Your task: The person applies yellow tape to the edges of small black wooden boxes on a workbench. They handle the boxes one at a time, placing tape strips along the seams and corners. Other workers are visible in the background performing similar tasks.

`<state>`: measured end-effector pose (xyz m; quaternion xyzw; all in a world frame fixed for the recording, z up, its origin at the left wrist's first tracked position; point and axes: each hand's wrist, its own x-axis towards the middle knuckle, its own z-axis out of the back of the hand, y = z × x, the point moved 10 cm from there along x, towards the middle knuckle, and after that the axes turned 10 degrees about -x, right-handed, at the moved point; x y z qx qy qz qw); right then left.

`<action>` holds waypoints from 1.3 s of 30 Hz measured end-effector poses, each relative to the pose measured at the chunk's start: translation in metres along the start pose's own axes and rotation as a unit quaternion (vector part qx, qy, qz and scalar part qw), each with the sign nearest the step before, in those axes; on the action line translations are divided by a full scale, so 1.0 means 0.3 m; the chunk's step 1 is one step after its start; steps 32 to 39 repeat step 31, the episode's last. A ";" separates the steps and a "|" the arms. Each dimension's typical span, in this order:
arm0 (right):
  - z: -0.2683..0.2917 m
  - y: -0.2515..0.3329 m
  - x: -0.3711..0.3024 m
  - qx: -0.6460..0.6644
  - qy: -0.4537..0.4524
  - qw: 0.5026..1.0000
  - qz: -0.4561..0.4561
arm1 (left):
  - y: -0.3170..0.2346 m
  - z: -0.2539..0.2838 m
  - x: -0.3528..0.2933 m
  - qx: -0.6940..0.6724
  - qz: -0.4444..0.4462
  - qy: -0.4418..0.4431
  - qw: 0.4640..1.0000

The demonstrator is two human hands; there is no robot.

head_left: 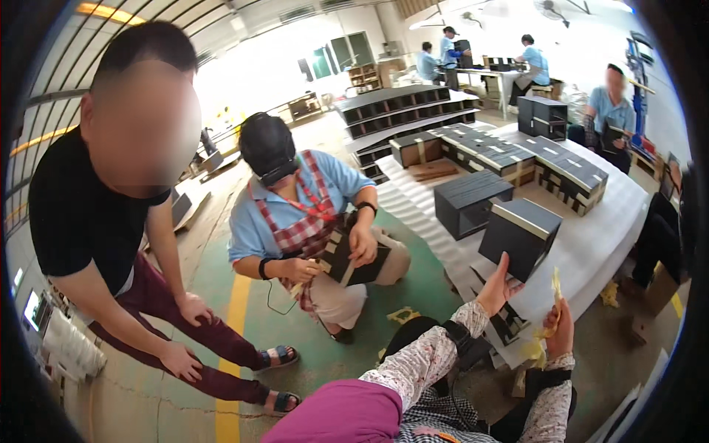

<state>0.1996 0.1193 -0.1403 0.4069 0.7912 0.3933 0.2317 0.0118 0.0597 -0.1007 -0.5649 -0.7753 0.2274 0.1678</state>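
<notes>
A dark grey box [517, 235] with a pale tape strip along its top edge is tilted up over the table's near edge. My left hand [499, 286] grips its lower side, thumb up against the face and the other fingers mostly hidden. To the right, my right hand [559, 325] is closed on a crumpled strip of yellowish masking tape [556, 284], which sticks up above the fingers. More of the tape hangs below that hand. Just behind the held box sits another dark box [473, 204], its open front facing me.
White foam sheeting [591, 255] covers the table, where several taped dark boxes [487, 151] stand in a row. On my left, a co-worker in a checked apron [303, 221] crouches with a dark panel piece. A person in black [96, 214] leans in beside them. Tape scraps [405, 315] litter the green floor.
</notes>
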 end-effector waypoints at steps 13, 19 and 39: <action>-0.016 -0.062 0.052 0.013 -0.004 1.000 -0.007 | -0.038 0.131 -0.113 0.315 0.165 -0.025 0.934; 0.010 -0.056 0.050 0.016 -0.017 1.000 -0.019 | -0.001 0.233 -0.075 0.358 0.150 -0.063 0.920; -0.089 0.043 -0.003 0.012 0.078 0.996 0.050 | -0.070 -0.251 -0.232 0.602 -0.147 0.164 0.768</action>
